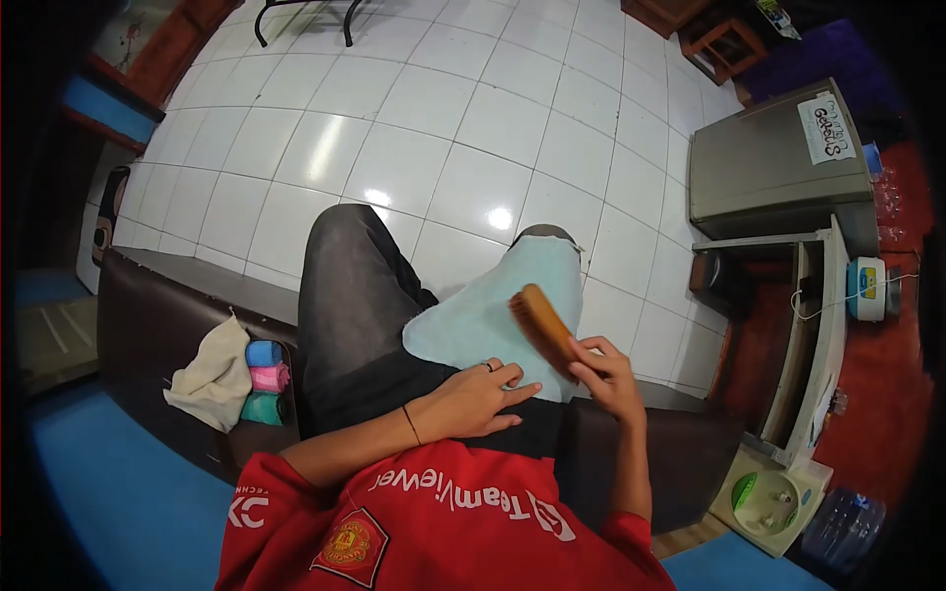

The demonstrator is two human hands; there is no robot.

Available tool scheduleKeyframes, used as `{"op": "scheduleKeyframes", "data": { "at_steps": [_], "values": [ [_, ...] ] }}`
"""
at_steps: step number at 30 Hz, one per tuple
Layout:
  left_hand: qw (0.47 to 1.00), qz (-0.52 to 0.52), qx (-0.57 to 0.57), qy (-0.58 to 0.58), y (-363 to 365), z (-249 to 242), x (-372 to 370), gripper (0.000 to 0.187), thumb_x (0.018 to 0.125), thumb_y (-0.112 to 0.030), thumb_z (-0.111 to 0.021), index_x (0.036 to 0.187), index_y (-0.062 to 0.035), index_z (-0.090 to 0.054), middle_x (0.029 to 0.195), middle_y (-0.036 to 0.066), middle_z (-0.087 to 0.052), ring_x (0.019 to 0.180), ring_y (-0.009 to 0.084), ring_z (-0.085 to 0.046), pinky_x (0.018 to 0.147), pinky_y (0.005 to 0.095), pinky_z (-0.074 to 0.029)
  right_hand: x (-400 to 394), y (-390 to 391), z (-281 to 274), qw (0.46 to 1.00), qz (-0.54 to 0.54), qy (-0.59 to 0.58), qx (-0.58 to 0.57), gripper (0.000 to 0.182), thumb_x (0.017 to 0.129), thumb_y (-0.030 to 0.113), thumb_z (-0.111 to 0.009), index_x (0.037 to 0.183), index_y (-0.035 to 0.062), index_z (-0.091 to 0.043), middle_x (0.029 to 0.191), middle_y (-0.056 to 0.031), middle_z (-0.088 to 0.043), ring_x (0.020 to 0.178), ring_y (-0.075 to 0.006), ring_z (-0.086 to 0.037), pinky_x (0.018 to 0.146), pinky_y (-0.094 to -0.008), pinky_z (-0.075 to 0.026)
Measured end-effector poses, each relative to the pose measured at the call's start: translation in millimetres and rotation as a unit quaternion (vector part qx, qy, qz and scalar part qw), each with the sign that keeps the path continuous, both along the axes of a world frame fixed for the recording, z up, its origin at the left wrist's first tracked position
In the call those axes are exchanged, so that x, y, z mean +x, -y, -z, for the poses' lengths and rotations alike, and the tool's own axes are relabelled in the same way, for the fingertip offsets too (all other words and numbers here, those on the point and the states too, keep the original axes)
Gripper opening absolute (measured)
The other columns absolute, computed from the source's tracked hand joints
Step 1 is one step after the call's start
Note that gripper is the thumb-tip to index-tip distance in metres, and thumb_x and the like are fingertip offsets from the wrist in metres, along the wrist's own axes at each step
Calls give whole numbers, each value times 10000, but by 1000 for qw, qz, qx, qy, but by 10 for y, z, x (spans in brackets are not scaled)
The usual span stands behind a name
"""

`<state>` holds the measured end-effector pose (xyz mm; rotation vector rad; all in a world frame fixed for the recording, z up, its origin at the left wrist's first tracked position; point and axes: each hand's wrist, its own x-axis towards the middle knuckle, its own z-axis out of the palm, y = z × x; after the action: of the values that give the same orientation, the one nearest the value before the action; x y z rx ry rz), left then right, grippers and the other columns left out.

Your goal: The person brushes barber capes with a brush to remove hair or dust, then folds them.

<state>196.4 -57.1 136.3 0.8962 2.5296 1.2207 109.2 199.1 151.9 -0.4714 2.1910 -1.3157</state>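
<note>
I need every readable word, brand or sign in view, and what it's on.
"TeamViewer": upside down on the red jersey.
"TECHN": sleeve, rest not visible.
Paper sheet on the grey unit: bold lettering starting "Ge", too blurred to read surely.
Crest and yellow label at right: too small to read.

"TeamViewer" (467,494), "TECHN" (252,491) on red shirt (443,537)

we wear a red short-sleeved shirt (434,561) with white "teamviewer" lettering (459,497) and a gold-centred crest (350,542), faded dark trousers (345,286), a black wristband (411,425), and a ring (490,365) on our left hand (473,402).
</note>
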Motion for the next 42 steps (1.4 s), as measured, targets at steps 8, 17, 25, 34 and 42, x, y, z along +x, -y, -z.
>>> {"op": "scheduleKeyframes", "data": {
  "at_steps": [8,17,25,34,42],
  "values": [
    [1000,0,-17,-8,3,7,10,516,861,-283,-668,1333,-113,-545,1075,94,-519,899,267,-548,785,344,-511,-693,-307,1254,935,120,-113,314,390,953,162,-588,1334,83,-576,764,-94,-611,699,-146,-562,679,-300,-491],
    [997,-22,-64,39,56,-188,209,413,865,-231,-645,1196,6,-580,1103,129,-631,932,267,-647,831,343,-529,-227,-251,-145,999,-28,41,-8,395,859,47,-685,1249,13,-631,1093,-97,-653,899,-171,-632,750,-287,-499],
    [993,10,-118,7,10,-103,192,420,854,-183,-619,1205,47,-586,1237,182,-615,1109,276,-611,935,348,-500,-285,-155,59,993,-100,11,64,401,876,70,-685,1271,85,-622,1044,-127,-678,857,-145,-606,790,-290,-497],
    [993,14,-112,48,76,-207,118,426,819,-175,-640,1189,32,-599,1211,160,-634,1076,265,-634,877,358,-516,-963,-86,106,927,31,-164,336,355,883,80,-670,1235,57,-639,891,-105,-698,743,-156,-646,697,-292,-512],
    [984,49,-144,93,-2,-183,86,415,797,-171,-651,1164,19,-618,1188,150,-647,1063,244,-641,818,366,-531,-656,665,-604,935,-325,-14,140,289,878,185,-688,1155,100,-693,973,-151,-705,773,-293,-669,739,-336,-524]
  ]
}}
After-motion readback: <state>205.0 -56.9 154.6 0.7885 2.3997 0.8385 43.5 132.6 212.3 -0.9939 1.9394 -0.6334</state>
